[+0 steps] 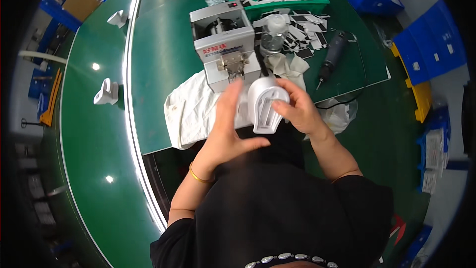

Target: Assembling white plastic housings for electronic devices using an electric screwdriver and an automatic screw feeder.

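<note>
My right hand (299, 110) grips a white rounded plastic housing (264, 119) by its right side, with the thumb over its recessed inner face. Beside the housing, my left hand (225, 131) is open, its fingers stretched up and slightly blurred, its thumb apart. I cannot tell whether the left hand touches the housing. Just beyond both hands stands a grey benchtop machine (224, 44) with a metal mechanism at its front and a lit red switch on top. A white cloth (186, 109) lies beneath the machine and the left hand.
Right of the machine stand a clear bottle (273, 37), a crumpled cloth (292, 67) and a corded electric screwdriver (331, 58). Loose black-and-white pieces (307, 30) lie before a green bin (277, 6). Two white housings (106, 92) sit on the green conveyor (94, 144) at left.
</note>
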